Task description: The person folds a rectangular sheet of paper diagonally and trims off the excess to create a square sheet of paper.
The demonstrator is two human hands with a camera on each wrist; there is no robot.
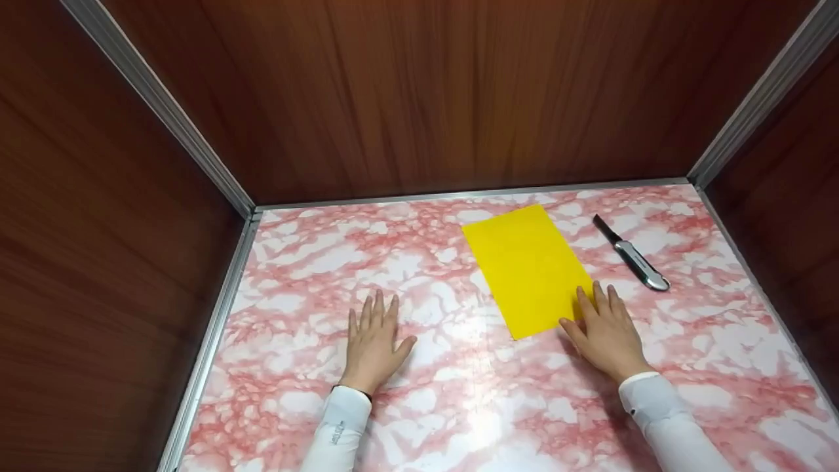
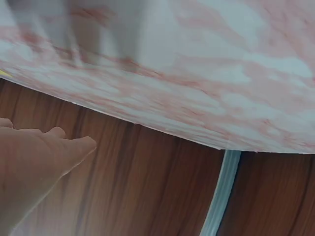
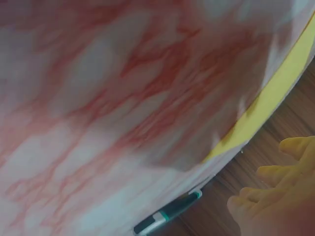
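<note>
A yellow sheet of paper [image 1: 524,269] lies slanted on the table, right of the middle. To its right is a utility knife [image 1: 641,265] with a silver and dark handle and a black blade end aimed at the back wall. My right hand [image 1: 609,337] is palm down at the sheet's near right corner, fingers extended and overlapping that corner in the head view. Its fingers [image 3: 275,191] appear at the right of the right wrist view. My left hand [image 1: 375,344] is palm down left of the sheet, fingers straight and thumb spread, holding nothing.
The table [image 1: 314,393] has a red and white marbled top. Dark wooden panels [image 1: 432,98] stand at the back and on both sides, with metal strips [image 1: 177,124] along their joints. White sleeves [image 1: 341,426] cover both forearms.
</note>
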